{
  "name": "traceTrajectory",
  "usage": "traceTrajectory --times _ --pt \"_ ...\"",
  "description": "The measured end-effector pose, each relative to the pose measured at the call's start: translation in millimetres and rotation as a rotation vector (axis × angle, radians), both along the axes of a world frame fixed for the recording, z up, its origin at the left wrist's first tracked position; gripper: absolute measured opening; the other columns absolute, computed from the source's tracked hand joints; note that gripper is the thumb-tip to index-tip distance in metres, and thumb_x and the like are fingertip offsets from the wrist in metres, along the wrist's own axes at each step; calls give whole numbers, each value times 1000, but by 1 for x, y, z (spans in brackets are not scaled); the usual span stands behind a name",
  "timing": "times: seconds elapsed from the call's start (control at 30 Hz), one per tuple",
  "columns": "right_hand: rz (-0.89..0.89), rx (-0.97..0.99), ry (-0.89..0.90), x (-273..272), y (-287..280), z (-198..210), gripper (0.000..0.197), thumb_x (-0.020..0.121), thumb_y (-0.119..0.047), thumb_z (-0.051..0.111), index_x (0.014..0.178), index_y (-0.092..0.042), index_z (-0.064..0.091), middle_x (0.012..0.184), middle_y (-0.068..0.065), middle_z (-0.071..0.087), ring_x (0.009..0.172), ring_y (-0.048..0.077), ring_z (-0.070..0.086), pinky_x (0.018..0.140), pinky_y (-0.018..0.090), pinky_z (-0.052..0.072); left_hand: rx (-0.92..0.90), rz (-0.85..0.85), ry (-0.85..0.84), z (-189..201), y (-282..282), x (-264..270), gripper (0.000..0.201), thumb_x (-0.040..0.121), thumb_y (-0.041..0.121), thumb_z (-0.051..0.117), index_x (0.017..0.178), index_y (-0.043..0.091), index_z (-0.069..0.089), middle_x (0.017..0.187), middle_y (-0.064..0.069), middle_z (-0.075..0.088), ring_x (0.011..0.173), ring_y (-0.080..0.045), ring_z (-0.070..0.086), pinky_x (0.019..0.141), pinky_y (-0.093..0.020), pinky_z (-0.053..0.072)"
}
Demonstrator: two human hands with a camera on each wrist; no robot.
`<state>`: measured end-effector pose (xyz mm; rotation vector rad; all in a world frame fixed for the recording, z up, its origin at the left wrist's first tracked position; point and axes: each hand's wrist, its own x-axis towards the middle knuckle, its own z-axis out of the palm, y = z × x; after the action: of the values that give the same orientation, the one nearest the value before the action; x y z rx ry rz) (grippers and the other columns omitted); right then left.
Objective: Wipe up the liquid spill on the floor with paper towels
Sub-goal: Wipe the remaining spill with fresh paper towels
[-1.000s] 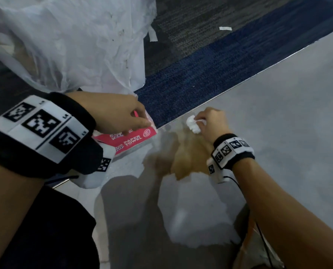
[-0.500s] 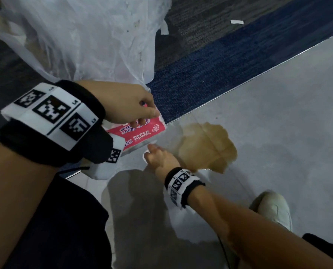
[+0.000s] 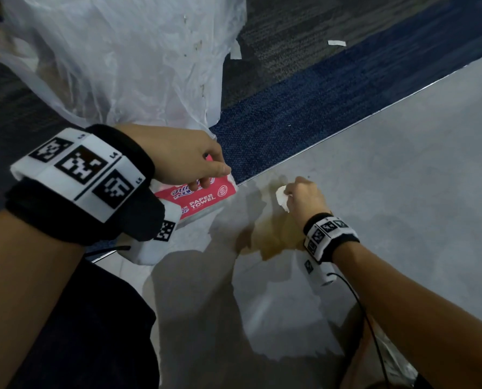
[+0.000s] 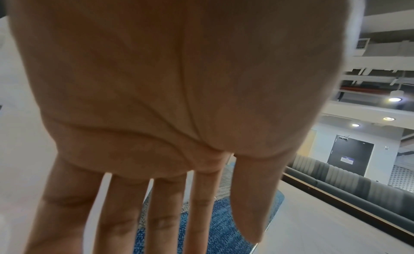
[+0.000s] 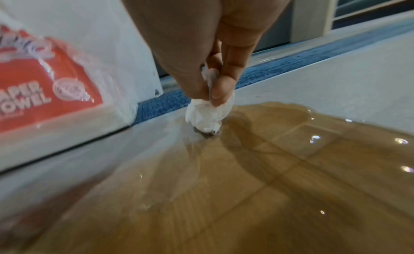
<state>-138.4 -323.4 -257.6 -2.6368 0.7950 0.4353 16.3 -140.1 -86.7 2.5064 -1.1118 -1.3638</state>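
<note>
A brown spill point(image 3: 273, 234) lies on the grey floor point(image 3: 402, 178) close to the carpet edge. My right hand point(image 3: 304, 197) pinches a crumpled white paper towel point(image 3: 281, 198) at the spill's far left edge. In the right wrist view the paper towel point(image 5: 205, 114) touches the floor where the spill point(image 5: 268, 169) begins, pinched by my right hand point(image 5: 212, 77). A red and white paper towel pack point(image 3: 203, 199) stands left of the spill. My left hand point(image 3: 203, 175) rests on its top, and the left wrist view shows my left hand point(image 4: 156, 98) with straight fingers.
A large white plastic bag point(image 3: 121, 66) stands behind the pack on the blue carpet point(image 3: 290, 113). A metal strip point(image 3: 346, 130) divides carpet from floor. A paper scrap point(image 3: 336, 42) lies on the carpet. A cable point(image 3: 366, 310) hangs from my right wrist. My dark trouser leg point(image 3: 79, 332) fills the lower left.
My right hand, which half a second ago was near the pack's front, has moved back to the spill's far edge with the paper towel. My left hand stays on the pack.
</note>
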Motion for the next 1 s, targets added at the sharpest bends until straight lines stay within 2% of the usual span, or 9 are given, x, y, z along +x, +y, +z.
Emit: traceTrajectory --times 0.1,0.2,0.3,0.43,0.53,0.7,0.8,0.93,1.0 --pt "7 25 -59 1 13 -2 26 82 -3 55 101 -13 70 100 13 58 89 36 61 74 35 46 -9 10 -6 0 0 1 34 94 44 43 111 21 61 94 6 72 87 -13 69 79 -30 53" --pt "181 19 -61 17 44 -2 25 88 -6 52 107 -14 66 107 11 56 92 33 62 76 35 46 -14 10 -5 1 -2 0 34 95 43 43 112 20 60 94 5 72 87 -13 69 82 -33 54" --pt "363 -60 -6 32 62 -2 24 95 -9 45 115 -6 59 117 12 49 101 33 59 76 36 45 -5 -3 2 0 -3 -1 33 95 43 43 113 21 59 95 4 72 88 -14 69 84 -35 55" --pt "577 -138 38 36 52 -7 29 97 -5 40 123 0 52 128 14 45 110 33 52 71 35 42 9 0 5 -3 1 1 30 95 42 43 113 23 59 94 6 72 87 -13 69 83 -34 55" --pt "619 -208 90 32 35 -9 28 94 0 44 121 0 55 133 12 45 110 32 54 76 38 49 8 6 9 -5 0 2 30 96 41 43 111 22 60 93 6 72 87 -13 69 83 -34 55" --pt "452 -273 192 17 -4 -4 27 91 4 47 117 4 57 121 14 47 105 37 57 81 44 53 -20 2 34 -5 -6 -1 25 95 42 43 103 25 59 92 6 71 84 -11 69 76 -27 51" --pt "277 -218 234 7 -21 -5 28 92 3 44 116 3 57 118 16 49 109 39 57 86 44 49 -19 1 38 -4 -5 -1 25 95 42 43 105 26 59 91 6 71 83 -11 68 74 -26 50" --pt "-138 -49 7 -8 -39 -8 21 80 2 53 94 -3 68 98 15 59 96 38 62 78 35 49 -26 2 37 -2 -4 -2 24 96 41 42 105 25 58 93 5 71 85 -12 69 73 -26 50" --pt "-245 -11 -128 -5 -37 -7 26 78 4 52 96 -3 70 102 18 62 96 38 61 81 35 49 -24 4 38 -2 -3 -3 24 95 42 42 105 25 58 93 5 71 86 -12 69 76 -26 51"
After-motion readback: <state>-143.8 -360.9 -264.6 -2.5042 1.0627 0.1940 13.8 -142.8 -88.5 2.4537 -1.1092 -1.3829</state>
